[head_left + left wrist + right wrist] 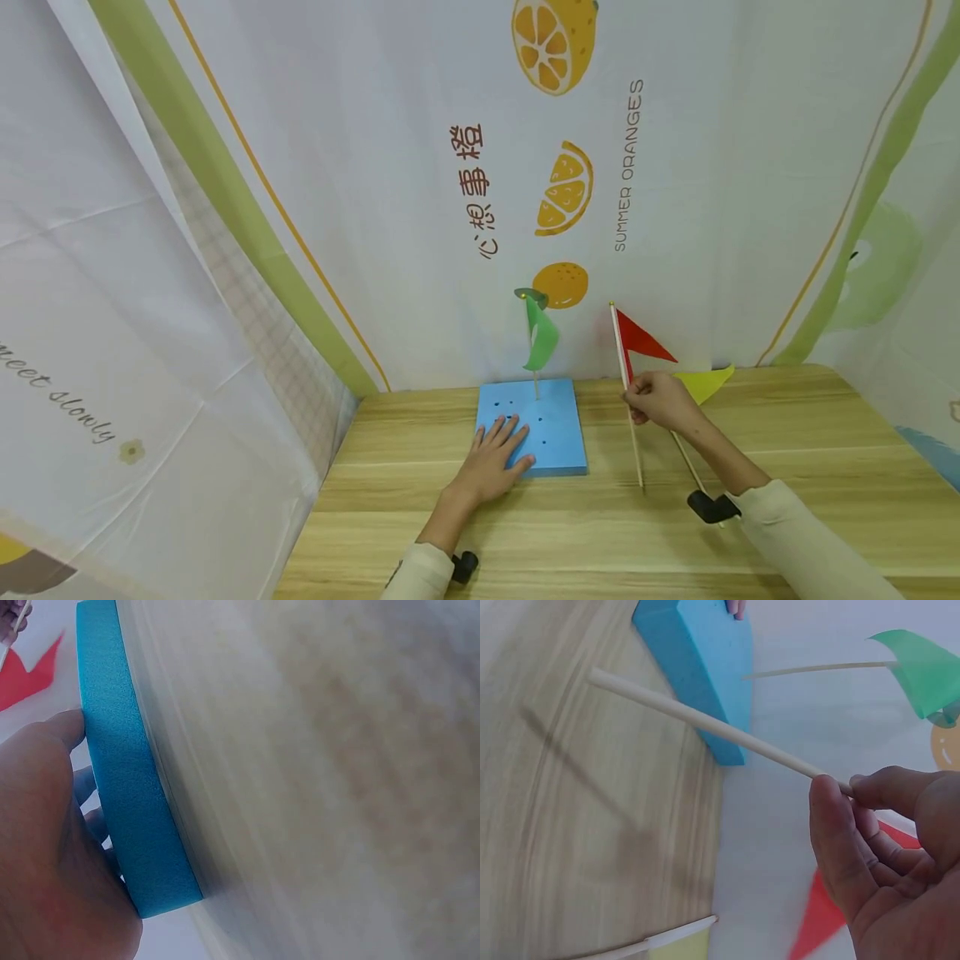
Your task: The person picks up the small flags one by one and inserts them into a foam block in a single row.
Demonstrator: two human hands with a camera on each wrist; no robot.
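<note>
A blue foam block [558, 450] with several small holes lies on the table. In it, near the back edge, a green flag [542, 335] stands upright on its thin stick. My left hand [489, 462] rests flat on the block's left part with fingers spread; the left wrist view shows the thumb by the block's edge [131, 772]. To the right of the block, my right hand [663, 402] pinches the wooden stick of a red flag [637, 337] between thumb and fingers. The stick's bare lower end [652, 701] hangs above the table, apart from the block.
A yellow flag [705, 385] lies on the wooden table [360, 517] behind and below my right forearm, its stick pointing towards me. A white curtain [390, 208] with printed oranges hangs right behind the table's back edge. More cloth hangs at both sides.
</note>
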